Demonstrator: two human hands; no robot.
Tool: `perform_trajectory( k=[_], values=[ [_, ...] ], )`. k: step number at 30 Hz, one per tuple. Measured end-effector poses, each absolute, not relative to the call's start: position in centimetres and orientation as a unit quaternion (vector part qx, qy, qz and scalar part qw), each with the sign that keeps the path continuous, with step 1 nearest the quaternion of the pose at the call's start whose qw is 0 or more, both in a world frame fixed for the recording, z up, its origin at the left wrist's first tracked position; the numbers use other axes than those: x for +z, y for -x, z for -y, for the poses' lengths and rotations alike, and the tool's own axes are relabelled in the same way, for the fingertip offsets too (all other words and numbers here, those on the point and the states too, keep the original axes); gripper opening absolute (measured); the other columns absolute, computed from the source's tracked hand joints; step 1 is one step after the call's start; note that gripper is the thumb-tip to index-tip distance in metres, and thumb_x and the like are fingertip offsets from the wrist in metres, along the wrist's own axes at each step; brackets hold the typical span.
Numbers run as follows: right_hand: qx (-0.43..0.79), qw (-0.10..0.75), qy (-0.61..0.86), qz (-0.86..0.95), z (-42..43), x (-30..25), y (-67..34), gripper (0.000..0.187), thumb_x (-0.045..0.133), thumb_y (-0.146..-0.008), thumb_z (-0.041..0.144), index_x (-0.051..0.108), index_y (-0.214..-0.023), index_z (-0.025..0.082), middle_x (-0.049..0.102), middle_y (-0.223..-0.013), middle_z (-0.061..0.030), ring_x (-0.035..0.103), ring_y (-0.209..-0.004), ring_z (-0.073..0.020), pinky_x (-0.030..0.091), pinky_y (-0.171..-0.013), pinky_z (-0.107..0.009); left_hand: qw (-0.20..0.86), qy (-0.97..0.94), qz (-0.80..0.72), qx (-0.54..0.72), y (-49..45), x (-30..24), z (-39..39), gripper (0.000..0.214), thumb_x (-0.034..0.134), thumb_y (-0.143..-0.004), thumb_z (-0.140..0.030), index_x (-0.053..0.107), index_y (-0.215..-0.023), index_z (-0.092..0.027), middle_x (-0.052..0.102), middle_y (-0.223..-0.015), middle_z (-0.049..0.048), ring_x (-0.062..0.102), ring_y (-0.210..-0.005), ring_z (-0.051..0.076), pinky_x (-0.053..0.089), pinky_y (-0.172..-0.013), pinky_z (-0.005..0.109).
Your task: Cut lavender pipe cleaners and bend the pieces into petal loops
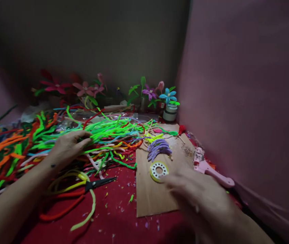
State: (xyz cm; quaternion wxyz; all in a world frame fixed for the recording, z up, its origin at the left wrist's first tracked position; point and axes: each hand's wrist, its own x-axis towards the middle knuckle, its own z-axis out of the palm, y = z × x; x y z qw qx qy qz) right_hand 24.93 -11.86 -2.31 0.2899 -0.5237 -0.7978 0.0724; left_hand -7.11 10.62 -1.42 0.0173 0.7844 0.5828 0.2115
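Nearest the camera hangs my right hand (200, 195), blurred — its fingers overlap the edge of the tape roll in view, and I cannot tell whether they are together or touching it. Below spreads the red surface (119, 210), and over its left and far side sprawls the heap of fuzzy stems (109, 132), loosely piled, perhaps so every colour is within reach. My left hand (69, 144) lies palm down against its green part, thumb and fingers stretched forward; whether they pinch one is hidden. Right of the heap lies the wooden board (148, 200), probably for a flat, firm spot. Scissors (90, 185) lie before the heap, likely parked close for easy pickup. By the board's right edge rests a pink tool (215, 176), maybe put aside to free the middle. At the back, a jar (170, 113) seems to prop a blue flower (168, 96) upright. On the board, purple stems (158, 149) cluster, apparently sorted by colour — the tape roll (155, 171) lies flat just nearer me. Tiny scraps (131, 198) dot the red.
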Motion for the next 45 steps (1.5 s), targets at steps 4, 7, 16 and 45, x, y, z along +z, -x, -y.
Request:
perform_trajectory(
  k=[4,7,16,45],
  values=[
    [-0.172,0.207,0.681,0.681,12.9,-5.2,-30.8,0.029,0.043,-0.083,0.024,0.055,-0.108,0.017,0.062,-0.098,-0.0138,0.057,-0.087,-0.0274,0.049,-0.073,-0.042,0.026,-0.790,-0.568,0.229,7.1,-1.5,-10.8,0.028,0.046,-0.071,-0.037,0.064,-0.083,-0.020,0.069,-0.090,0.0034,0.060,-0.083,0.020,0.044,-0.077,0.028],
    [-0.223,0.127,0.707,0.659,13.1,-7.8,-34.6,0.030,0.043,-0.081,0.020,0.054,-0.108,0.012,0.062,-0.101,-0.0157,0.054,-0.087,-0.0289,0.047,-0.074,-0.043,0.028,-0.787,-0.571,0.230,7.1,-1.5,-10.9,0.029,0.047,-0.070,-0.037,0.066,-0.084,-0.019,0.069,-0.092,0.0048,0.060,-0.083,0.022,0.043,-0.076,0.029],
    [-0.211,0.109,0.702,0.671,10.6,-7.5,-32.6,0.037,0.037,-0.084,0.010,0.047,-0.119,0.007,0.061,-0.094,-0.0144,0.049,-0.081,-0.0243,0.044,-0.072,-0.037,0.040,-0.791,-0.571,0.218,7.2,-1.3,-10.6,0.031,0.045,-0.070,-0.038,0.064,-0.084,-0.019,0.069,-0.089,0.0040,0.060,-0.081,0.019,0.043,-0.075,0.026],
    [0.027,0.177,0.423,0.888,0.0,1.1,-14.5,0.021,0.048,-0.083,0.017,0.061,-0.100,0.017,0.063,-0.091,-0.0090,0.058,-0.084,-0.0183,0.045,-0.071,-0.030,-0.051,-0.846,-0.500,0.180,8.5,-2.0,-9.6,0.026,0.050,-0.074,-0.018,0.068,-0.092,-0.020,0.065,-0.099,0.0073,0.056,-0.094,0.022,0.039,-0.087,0.036]
  ],
)
